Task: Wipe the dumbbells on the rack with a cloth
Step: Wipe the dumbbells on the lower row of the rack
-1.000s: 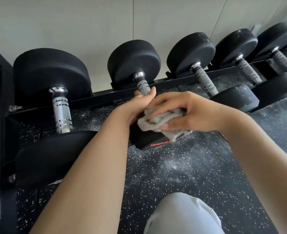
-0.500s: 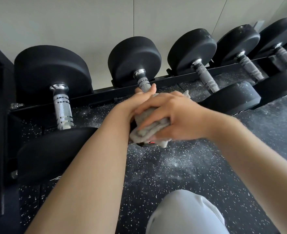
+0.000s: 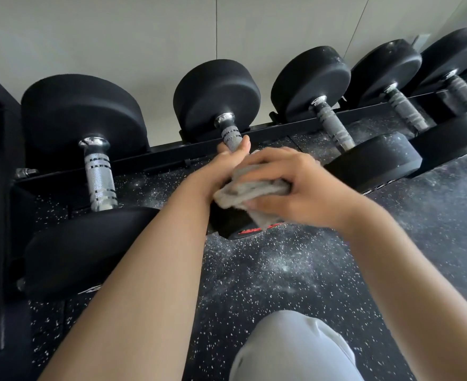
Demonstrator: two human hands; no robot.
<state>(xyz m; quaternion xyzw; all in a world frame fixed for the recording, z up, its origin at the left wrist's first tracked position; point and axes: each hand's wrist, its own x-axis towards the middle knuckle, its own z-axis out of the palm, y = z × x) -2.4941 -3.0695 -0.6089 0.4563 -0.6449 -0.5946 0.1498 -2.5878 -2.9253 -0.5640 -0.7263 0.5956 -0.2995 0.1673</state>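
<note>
Both hands are busy on the second dumbbell [image 3: 217,92] from the left, lying across the rack [image 3: 158,156]: my left hand [image 3: 227,166] wraps its knurled steel handle [image 3: 231,134] (heavy, rigid, best steadied there) while my right hand [image 3: 295,185] clutches the soft, limp cloth [image 3: 251,191] against its near rubber head [image 3: 224,221].

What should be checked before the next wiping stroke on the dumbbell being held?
1. The left hand grips the dumbbell handle: ok.
2. The right hand holds the grey cloth: ok.
3. The grey cloth lies against the near head: ok.
4. The near head sits firmly on the rack: cannot tell, arms hide it.
5. The near head is wiped all over: cannot tell.
</note>
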